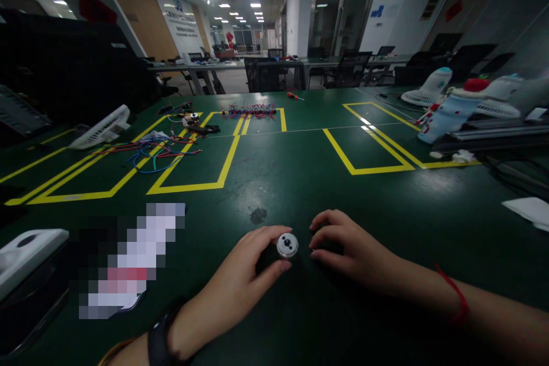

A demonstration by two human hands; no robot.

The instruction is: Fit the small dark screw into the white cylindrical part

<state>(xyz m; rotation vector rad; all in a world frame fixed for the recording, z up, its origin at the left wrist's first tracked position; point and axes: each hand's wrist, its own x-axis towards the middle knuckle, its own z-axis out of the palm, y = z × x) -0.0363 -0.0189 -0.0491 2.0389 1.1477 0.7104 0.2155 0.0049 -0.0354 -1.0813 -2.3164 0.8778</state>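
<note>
My left hand (pixel 251 266) is closed around a small motor (pixel 287 245), with the thumb on its near side and the index finger on its far side. The motor is a silver metal cylinder; its round end face, marked with a dark centre and small dark holes, points up. Just right of it is my right hand (pixel 347 243), fingers curled and thumb close to a fingertip. A tiny pale speck shows at that pinch, too small to name. The right hand is apart from the motor.
Yellow tape (pixel 189 187) marks rectangles on the green table (pixel 274 183). Loose wires (pixel 160 151), a wire bundle (pixel 251 111) and a screwdriver (pixel 294 95) lie farther back. A pale blue cup (pixel 450 111) and white fans (pixel 429 88) stand right. A blurred-out object (pixel 137 257) lies left.
</note>
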